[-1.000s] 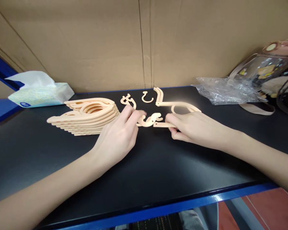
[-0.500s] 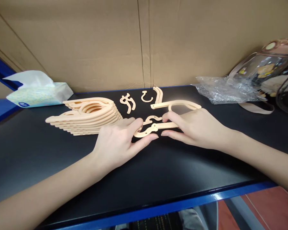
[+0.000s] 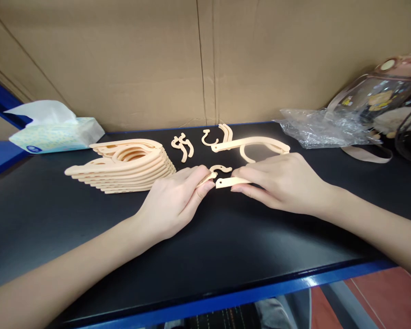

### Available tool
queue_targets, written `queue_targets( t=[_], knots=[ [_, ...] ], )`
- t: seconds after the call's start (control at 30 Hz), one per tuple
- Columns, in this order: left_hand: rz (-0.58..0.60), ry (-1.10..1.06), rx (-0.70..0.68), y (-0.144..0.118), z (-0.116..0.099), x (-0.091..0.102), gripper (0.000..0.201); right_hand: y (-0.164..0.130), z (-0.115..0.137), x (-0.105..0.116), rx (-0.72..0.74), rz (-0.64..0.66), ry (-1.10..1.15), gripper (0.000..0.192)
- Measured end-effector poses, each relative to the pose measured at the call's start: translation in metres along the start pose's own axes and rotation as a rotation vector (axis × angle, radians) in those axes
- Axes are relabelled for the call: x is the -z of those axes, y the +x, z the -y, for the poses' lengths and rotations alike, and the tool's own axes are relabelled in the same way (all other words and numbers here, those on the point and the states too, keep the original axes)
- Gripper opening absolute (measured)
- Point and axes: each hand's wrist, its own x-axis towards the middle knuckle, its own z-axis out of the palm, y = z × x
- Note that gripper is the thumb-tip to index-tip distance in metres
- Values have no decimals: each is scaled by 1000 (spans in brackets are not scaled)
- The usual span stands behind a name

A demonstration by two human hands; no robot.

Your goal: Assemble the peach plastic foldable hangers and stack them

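Between the thumb and fingers of my left hand is a small cream plastic hanger hook, mostly covered by the fingertips. My right hand pinches a cream hanger arm, whose holed end points left, just short of the hook. Behind my right hand extends a second hanger arm with a curved inner strip; whether the two arms join is hidden. Just beyond my fingertips another curved hook piece lies on the black table.
On the left is a stack of cream hangers, with a tissue box behind it. Farther back lie several loose hooks, a single hook and slim curved pieces. Crumpled clear plastic and a transparent bag sit at right.
My left hand has turned the hook and closed more tightly around it. The hook has come apart from the arm's holed end. The rear arm has tilted up slightly, its end shifting left.
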Motion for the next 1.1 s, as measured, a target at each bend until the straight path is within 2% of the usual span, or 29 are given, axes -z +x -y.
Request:
queue_targets(
  t=[0.17, 0.47, 0.67, 0.87, 1.1],
  knots=[
    [16, -60, -32, -1, 0, 1, 27, 0, 0, -1, 5, 0, -22, 29],
    [51, -61, -67, 0, -3, 2, 24, 0, 0, -5, 41, -26, -26, 29],
    [61, -7, -73, 0, -1, -1, 27, 1, 0, -6, 36, 0, 17, 32],
    [37, 176, -180, 0, 3, -2, 33, 1, 2, -9, 35, 43, 18, 33],
    [-37, 372, -316, -1, 3, 1, 31, -2, 6, -14, 46, 16, -13, 40]
  ],
)
